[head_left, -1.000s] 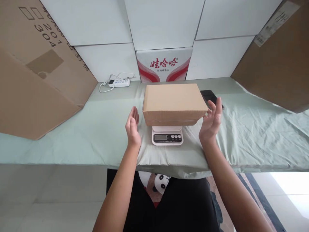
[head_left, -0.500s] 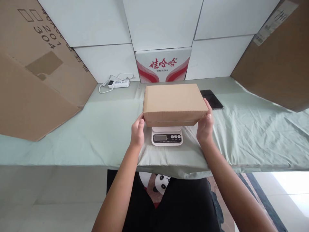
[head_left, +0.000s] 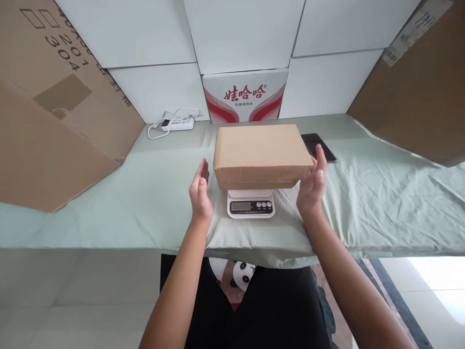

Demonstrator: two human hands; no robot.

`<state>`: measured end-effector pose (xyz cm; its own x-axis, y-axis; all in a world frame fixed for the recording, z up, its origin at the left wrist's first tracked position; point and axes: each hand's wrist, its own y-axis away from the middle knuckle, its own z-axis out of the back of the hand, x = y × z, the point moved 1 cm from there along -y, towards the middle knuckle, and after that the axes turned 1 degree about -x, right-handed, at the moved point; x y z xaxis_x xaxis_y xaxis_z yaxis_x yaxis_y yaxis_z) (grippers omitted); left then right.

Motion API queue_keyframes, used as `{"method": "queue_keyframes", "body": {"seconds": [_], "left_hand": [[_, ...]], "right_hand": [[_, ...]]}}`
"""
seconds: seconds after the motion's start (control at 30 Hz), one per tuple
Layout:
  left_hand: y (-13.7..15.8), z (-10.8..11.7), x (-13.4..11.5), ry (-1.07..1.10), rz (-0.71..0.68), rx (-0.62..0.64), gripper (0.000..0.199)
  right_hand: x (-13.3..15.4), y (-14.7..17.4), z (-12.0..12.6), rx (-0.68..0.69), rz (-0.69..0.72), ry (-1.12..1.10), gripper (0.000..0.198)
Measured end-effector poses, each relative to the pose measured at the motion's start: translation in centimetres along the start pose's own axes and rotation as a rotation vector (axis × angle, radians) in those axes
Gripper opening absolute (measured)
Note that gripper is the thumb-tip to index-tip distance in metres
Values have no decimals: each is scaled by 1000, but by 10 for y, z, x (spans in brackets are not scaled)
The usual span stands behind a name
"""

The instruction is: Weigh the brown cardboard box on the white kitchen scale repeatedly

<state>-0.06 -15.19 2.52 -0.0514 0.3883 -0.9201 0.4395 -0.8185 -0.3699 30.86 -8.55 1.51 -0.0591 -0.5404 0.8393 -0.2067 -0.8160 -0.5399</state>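
Note:
A brown cardboard box (head_left: 263,150) rests on a white kitchen scale (head_left: 250,208), hiding most of the weighing platform. The scale's front shows a blank-looking grey display and several round buttons. To the left of the box, my left hand (head_left: 201,194) is held with fingers stretched out, a small gap between it and the cardboard. My right hand (head_left: 313,184) stands at the box's right front corner, fingers extended and apart; whether a fingertip still touches the corner I cannot tell.
Behind the box stands a white and red carton (head_left: 245,97) against white panels. A black tablet (head_left: 319,147) lies at the right rear, a white power strip (head_left: 178,123) with a cable at the left rear. Large cardboard flaps (head_left: 65,121) flank the green cloth (head_left: 160,203).
My left hand has let go of the box and moved left, its fingers now straight. My right hand has loosened and spread its fingers outward. The box stays on the scale.

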Motion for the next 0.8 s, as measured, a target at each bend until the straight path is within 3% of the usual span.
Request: {"method": "queue_keyframes", "body": {"seconds": [0.27, 0.6, 0.8], "left_hand": [[3, -4, -2, 21, -2, 142, 88], [4, -7, -5, -6, -10, 195, 77], [-9, -14, -22, 32, -102, 223, 71]], "right_hand": [[11, 4, -9, -20, -2, -63, 85], [17, 6, -10, 0, 59, -8, 83], [43, -11, -11, 48, 128, 88, 87]]}}
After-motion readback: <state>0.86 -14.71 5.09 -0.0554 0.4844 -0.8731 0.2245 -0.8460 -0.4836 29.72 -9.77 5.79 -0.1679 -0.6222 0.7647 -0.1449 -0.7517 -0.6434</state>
